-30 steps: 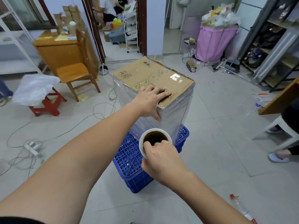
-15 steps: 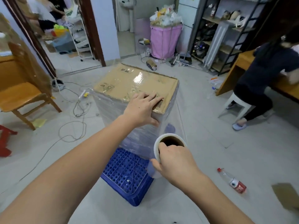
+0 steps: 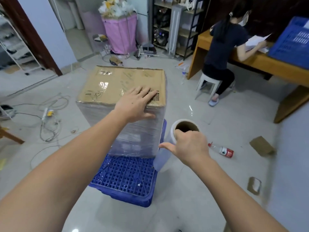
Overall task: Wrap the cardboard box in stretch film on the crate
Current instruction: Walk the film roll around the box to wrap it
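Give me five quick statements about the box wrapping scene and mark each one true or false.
1. The left hand lies flat on top of the cardboard box. True.
2. The right hand holds the stretch film roll with fingers hooked into its core. True.
3. The box stands directly on the floor. False: it stands on a blue crate.
4. The sides of the box are bare cardboard. False: film already covers them.
5. A plastic bottle lies on the floor to the right of the roll. True.
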`<state>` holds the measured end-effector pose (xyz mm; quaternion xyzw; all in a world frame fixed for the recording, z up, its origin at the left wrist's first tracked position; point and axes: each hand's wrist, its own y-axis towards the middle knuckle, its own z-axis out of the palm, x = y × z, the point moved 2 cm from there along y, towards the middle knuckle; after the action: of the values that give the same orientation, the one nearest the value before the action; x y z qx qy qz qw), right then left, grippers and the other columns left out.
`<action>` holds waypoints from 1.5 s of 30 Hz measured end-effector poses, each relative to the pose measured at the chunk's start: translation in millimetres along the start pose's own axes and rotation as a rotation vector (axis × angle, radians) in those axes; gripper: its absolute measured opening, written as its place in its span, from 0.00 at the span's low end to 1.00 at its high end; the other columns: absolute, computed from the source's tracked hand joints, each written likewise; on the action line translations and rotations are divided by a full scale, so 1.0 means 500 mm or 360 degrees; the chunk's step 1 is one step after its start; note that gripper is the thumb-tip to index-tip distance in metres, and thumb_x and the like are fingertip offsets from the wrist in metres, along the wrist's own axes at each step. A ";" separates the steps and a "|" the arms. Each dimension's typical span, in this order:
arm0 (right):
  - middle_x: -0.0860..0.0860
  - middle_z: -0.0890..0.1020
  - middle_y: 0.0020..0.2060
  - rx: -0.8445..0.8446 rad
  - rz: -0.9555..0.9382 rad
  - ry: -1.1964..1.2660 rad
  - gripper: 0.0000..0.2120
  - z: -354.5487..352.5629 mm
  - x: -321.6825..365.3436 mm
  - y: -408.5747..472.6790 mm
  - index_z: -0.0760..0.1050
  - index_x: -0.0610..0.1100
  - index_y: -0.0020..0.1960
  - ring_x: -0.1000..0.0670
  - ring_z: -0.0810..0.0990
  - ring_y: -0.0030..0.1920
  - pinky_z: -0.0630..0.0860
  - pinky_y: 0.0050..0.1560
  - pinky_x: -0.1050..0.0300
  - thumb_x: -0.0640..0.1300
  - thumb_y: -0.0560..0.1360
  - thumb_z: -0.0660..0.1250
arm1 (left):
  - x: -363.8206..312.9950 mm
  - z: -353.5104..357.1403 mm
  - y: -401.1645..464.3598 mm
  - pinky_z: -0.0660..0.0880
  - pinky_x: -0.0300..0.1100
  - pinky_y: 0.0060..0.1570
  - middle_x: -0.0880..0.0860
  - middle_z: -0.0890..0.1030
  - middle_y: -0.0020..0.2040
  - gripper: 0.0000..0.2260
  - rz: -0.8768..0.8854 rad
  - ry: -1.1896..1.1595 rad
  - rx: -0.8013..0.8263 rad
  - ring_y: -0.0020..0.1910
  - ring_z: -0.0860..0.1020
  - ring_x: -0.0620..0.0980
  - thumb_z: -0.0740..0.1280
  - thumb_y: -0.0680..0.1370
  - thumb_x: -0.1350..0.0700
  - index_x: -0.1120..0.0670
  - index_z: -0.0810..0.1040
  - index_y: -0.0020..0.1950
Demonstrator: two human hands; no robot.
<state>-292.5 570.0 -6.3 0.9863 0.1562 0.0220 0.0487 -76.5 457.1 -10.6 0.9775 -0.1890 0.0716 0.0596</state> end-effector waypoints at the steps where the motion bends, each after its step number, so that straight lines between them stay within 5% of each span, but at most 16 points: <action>1: 0.54 0.60 0.22 -0.0092 -0.0124 -0.0006 0.32 0.002 0.003 0.000 0.56 0.47 0.33 0.47 0.65 0.26 0.48 0.26 0.57 0.73 0.69 0.64 | -0.003 0.000 0.003 0.53 0.53 0.80 0.53 0.55 0.84 0.45 -0.0015 0.0005 0.0003 0.82 0.56 0.58 0.59 0.75 0.24 0.46 0.49 0.85; 4: 0.54 0.54 0.21 -0.0183 -0.0404 0.0006 0.32 -0.004 0.015 -0.011 0.57 0.47 0.31 0.47 0.56 0.22 0.44 0.28 0.62 0.62 0.63 0.78 | -0.009 -0.002 0.014 0.53 0.53 0.80 0.52 0.54 0.85 0.44 -0.0049 0.0001 0.0034 0.82 0.55 0.57 0.59 0.76 0.25 0.46 0.48 0.85; 11: 0.52 0.66 0.19 -0.0091 -0.1061 0.0027 0.20 -0.004 0.057 -0.043 0.69 0.47 0.28 0.48 0.61 0.25 0.61 0.30 0.59 0.58 0.60 0.76 | -0.020 -0.004 0.036 0.57 0.53 0.79 0.52 0.58 0.83 0.44 -0.0098 0.0028 0.0018 0.80 0.60 0.57 0.60 0.76 0.25 0.46 0.51 0.84; 15: 0.52 0.60 0.20 -0.0005 -0.1329 0.0024 0.18 0.002 0.101 -0.051 0.65 0.46 0.29 0.46 0.60 0.22 0.62 0.34 0.57 0.51 0.62 0.74 | -0.017 0.008 0.029 0.58 0.53 0.79 0.52 0.59 0.83 0.44 -0.0095 0.0068 -0.0023 0.80 0.59 0.58 0.58 0.75 0.24 0.46 0.51 0.84; 21: 0.51 0.64 0.20 -0.0001 -0.1351 -0.0076 0.18 -0.005 0.112 -0.043 0.65 0.46 0.30 0.46 0.62 0.21 0.62 0.35 0.57 0.52 0.65 0.72 | -0.014 0.013 0.036 0.55 0.53 0.79 0.52 0.57 0.84 0.44 -0.0103 0.0059 0.0001 0.81 0.57 0.58 0.58 0.76 0.24 0.46 0.50 0.84; 25: 0.52 0.72 0.20 -0.0111 -0.1174 -0.0124 0.24 0.003 0.109 -0.061 0.69 0.46 0.30 0.48 0.65 0.22 0.67 0.36 0.57 0.65 0.69 0.70 | -0.014 0.013 0.033 0.54 0.53 0.79 0.52 0.57 0.84 0.44 -0.0096 0.0052 -0.0008 0.82 0.57 0.57 0.58 0.76 0.25 0.46 0.50 0.84; 30: 0.50 0.76 0.23 -0.0149 -0.0966 -0.0025 0.17 0.008 0.107 -0.088 0.72 0.45 0.35 0.48 0.71 0.23 0.73 0.37 0.55 0.56 0.70 0.73 | -0.015 0.010 0.031 0.54 0.53 0.80 0.52 0.56 0.84 0.44 -0.0094 0.0049 -0.0011 0.82 0.57 0.56 0.58 0.76 0.24 0.46 0.49 0.84; 36: 0.52 0.74 0.22 -0.0150 -0.0867 0.0011 0.15 0.008 0.101 -0.107 0.69 0.46 0.34 0.48 0.68 0.23 0.73 0.39 0.53 0.55 0.70 0.68 | -0.017 0.013 0.028 0.55 0.53 0.79 0.52 0.57 0.84 0.45 -0.0114 0.0091 -0.0009 0.82 0.57 0.56 0.57 0.75 0.23 0.46 0.50 0.84; 42: 0.52 0.72 0.21 -0.0253 -0.0698 0.0083 0.28 0.013 0.083 -0.100 0.67 0.46 0.33 0.48 0.68 0.23 0.71 0.39 0.53 0.70 0.77 0.54 | -0.018 0.011 0.027 0.53 0.53 0.80 0.51 0.56 0.84 0.45 -0.0123 0.0067 0.0005 0.82 0.57 0.56 0.57 0.75 0.23 0.45 0.50 0.85; 45: 0.52 0.72 0.21 -0.0279 -0.0669 0.0101 0.25 0.009 0.071 -0.103 0.69 0.47 0.33 0.48 0.65 0.24 0.71 0.38 0.53 0.65 0.78 0.58 | -0.019 0.009 0.025 0.53 0.53 0.80 0.51 0.56 0.84 0.45 -0.0125 0.0056 0.0013 0.82 0.56 0.56 0.56 0.75 0.23 0.45 0.49 0.85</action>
<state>-274.1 629.3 -15.1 0.9228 0.3572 0.0560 0.1328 -89.5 448.3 -15.7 0.9830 -0.1491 0.0870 0.0617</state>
